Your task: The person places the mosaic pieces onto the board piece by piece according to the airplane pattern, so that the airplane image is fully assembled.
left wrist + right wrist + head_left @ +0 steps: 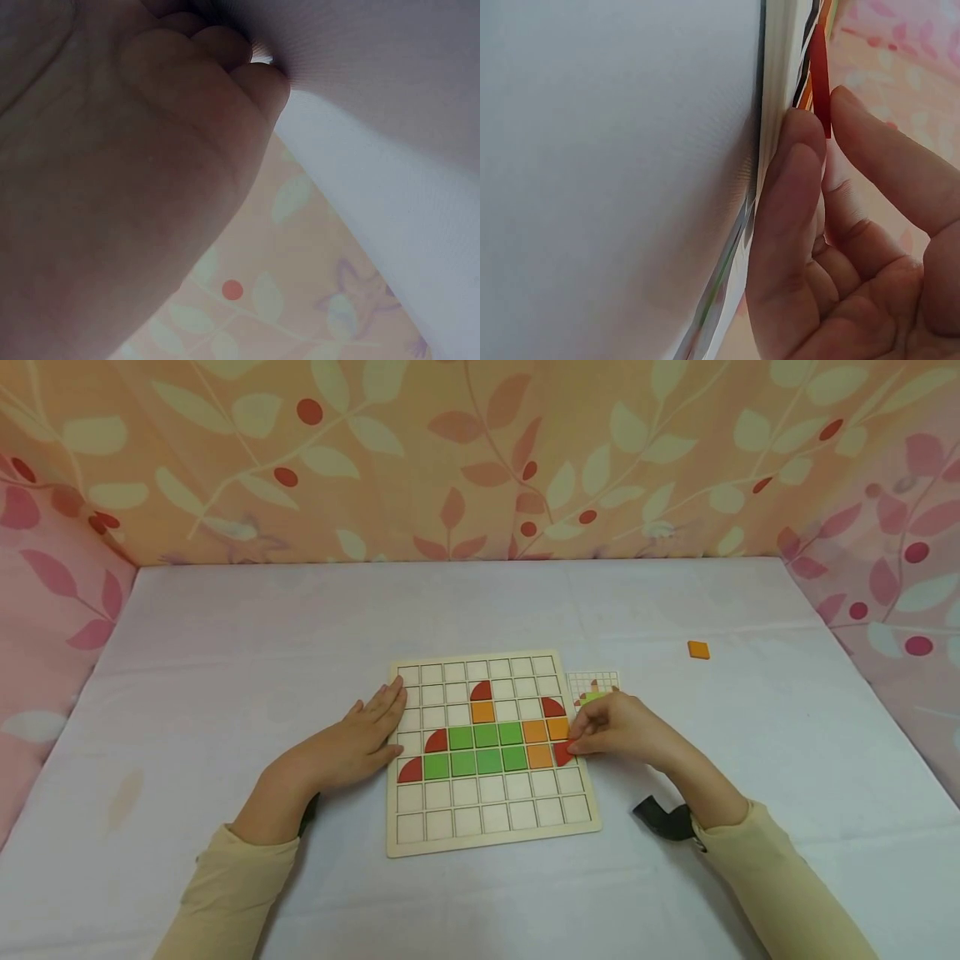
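Note:
A wooden grid board [491, 841] lies on the table, with green squares [487, 735], orange squares [482, 712] and red quarter-circles [481, 691] set in its cells. Along the board's left edge rests my left hand [360, 735], fingers extended and fingertips at the rim. At the right edge, my right hand [626, 732] pinches a red quarter-circle piece [564, 753] between thumb and fingers, over a cell below an orange square. The right wrist view shows this red piece [821, 82] edge-on, tilted close over the board. Only the left palm and curved fingertips appear in the left wrist view.
Beside the board's upper right lies a small printed pattern card [592, 680], partly covered by my right hand. A loose orange square [698, 650] sits farther right on the white tablecloth [300, 627]. Floral curtains [480, 460] close off the back and sides.

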Available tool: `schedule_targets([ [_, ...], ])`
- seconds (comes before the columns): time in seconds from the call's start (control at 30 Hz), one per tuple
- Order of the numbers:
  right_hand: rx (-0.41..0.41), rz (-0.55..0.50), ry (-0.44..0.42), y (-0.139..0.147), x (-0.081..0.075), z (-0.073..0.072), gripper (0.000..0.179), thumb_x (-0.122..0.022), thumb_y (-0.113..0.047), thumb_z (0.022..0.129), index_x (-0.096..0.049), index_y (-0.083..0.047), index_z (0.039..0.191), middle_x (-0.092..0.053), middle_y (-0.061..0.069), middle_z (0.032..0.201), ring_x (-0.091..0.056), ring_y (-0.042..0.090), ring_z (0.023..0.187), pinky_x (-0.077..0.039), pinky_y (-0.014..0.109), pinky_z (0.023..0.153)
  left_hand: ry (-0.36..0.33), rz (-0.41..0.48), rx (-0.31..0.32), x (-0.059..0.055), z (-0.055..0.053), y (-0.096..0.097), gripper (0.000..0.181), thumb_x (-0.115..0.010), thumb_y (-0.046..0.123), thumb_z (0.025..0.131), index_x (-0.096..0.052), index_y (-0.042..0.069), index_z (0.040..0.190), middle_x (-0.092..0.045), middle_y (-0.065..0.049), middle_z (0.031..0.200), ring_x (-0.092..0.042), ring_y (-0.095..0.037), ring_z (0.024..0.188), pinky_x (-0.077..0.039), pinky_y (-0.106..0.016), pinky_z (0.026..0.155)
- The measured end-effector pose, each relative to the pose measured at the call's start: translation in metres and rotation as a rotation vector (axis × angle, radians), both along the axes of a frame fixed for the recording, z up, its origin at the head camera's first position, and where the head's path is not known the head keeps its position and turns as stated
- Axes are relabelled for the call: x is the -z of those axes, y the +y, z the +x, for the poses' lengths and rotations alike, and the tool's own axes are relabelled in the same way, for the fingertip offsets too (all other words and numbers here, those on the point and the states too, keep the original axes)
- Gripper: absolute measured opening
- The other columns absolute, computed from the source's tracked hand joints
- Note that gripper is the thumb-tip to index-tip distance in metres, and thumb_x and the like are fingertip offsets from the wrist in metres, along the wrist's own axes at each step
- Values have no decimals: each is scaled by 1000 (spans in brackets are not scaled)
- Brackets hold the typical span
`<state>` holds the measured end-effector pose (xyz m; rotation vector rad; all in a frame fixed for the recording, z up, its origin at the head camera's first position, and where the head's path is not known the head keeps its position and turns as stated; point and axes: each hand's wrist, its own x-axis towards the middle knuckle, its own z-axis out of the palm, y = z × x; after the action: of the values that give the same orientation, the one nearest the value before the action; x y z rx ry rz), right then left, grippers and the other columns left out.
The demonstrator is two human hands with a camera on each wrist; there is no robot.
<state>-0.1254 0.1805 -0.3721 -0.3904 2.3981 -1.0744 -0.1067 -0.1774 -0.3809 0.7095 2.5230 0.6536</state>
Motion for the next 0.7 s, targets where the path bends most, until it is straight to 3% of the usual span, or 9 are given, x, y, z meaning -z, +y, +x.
schedule_targets([
  [0.5, 28, 38, -13, 0, 0, 0, 12, -78, -12, 76, -70, -5, 81, -65, 0, 70, -57, 15, 66, -45, 25, 60, 0, -5, -2, 0, 0, 0, 69, -48, 19, 98, -7, -6, 148, 5, -18, 157, 1, -35, 143, -5, -56, 112],
  [0.7, 28, 4, -32, 2, 0, 0, 11, -77, -11, 77, -71, -5, 83, -66, 1, 73, -58, 15, 68, -47, 25, 62, 0, -2, -6, 0, 0, 0, 69, -47, 19, 98, -7, -5, 148, 5, -17, 157, 1, -34, 143, -5, -55, 112],
])
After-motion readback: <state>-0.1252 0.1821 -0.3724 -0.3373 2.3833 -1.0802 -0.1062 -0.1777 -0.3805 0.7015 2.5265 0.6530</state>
